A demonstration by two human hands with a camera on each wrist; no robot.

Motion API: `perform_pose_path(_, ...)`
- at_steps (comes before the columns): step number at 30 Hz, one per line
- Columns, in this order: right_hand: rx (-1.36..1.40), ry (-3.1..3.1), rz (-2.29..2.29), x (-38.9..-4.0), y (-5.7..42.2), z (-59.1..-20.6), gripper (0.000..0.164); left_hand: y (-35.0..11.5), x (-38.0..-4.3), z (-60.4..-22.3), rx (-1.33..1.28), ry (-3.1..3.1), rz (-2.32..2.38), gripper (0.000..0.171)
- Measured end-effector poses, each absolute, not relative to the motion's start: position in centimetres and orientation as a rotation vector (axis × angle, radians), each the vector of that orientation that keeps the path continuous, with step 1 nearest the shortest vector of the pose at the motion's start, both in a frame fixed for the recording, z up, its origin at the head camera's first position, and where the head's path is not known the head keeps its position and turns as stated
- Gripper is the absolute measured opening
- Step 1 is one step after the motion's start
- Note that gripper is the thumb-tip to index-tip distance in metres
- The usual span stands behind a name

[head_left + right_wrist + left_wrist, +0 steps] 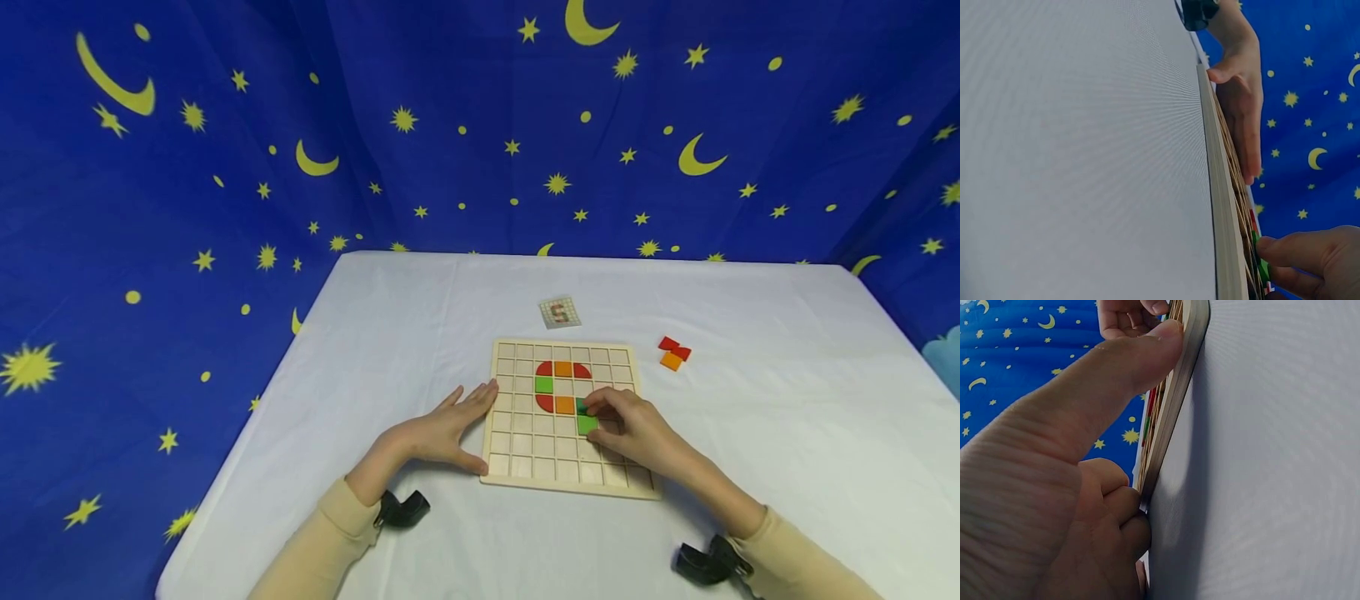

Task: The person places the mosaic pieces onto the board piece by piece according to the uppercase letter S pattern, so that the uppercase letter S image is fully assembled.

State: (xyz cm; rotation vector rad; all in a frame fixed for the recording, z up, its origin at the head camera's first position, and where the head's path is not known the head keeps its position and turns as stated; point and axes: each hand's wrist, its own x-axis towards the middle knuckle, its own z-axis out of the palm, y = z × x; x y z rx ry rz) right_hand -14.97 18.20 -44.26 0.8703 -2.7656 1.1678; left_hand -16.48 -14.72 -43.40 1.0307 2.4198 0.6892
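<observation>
A wooden grid board (pixel 525 467) lies on the table, bearing red quarter-round tiles (pixel 544 403), orange square tiles (pixel 563 369) and a green square tile (pixel 543 385) in a curved pattern. My left hand (pixel 450 429) rests against the board's left edge, thumb and fingers spread. Over the right half of the pattern, my right hand (pixel 633 429) pinches a light green tile (pixel 587 425) between thumb and fingers, at the board's surface. A darker green piece (pixel 581 406) just above it is partly hidden by the index finger. The right wrist view shows the thumb against the green tile (pixel 1264 267).
Beyond the board lies a small pattern card (pixel 560 312) with a curved figure on a grid. To the board's right are loose red tiles (pixel 668 343) and an orange tile (pixel 671 361). A blue curtain (pixel 480 167) with stars and moons stands behind the white-covered table (pixel 420 317).
</observation>
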Motion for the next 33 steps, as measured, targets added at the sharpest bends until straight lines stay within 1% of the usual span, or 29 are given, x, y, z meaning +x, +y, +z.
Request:
perform_pose_path(10,0.888,-2.774,1.189,-15.0,18.2,-44.0,0.037,-14.7,-16.5,-43.5,1.042,2.418,0.688,0.113)
perform_pose_path(17,0.886,-2.628,1.208,-16.6,19.3,-41.6,0.036,-14.7,-16.4,-43.5,1.04,2.419,0.699,0.113)
perform_pose_path(23,0.755,-2.599,1.202,-18.6,21.3,-39.4,0.037,-14.7,-16.4,-43.4,1.025,2.415,0.696,0.112)
perform_pose_path(26,0.684,-2.583,1.216,-18.6,22.1,-37.7,0.037,-14.7,-16.5,-43.4,1.026,2.418,0.694,0.113)
perform_pose_path(30,0.572,-2.558,1.229,-19.4,24.6,-37.5,0.038,-14.7,-16.5,-43.5,1.035,2.42,0.692,0.113)
perform_pose_path(33,0.448,-2.552,1.251,-20.8,27.1,-39.0,0.038,-14.8,-16.5,-43.5,1.035,2.422,0.689,0.113)
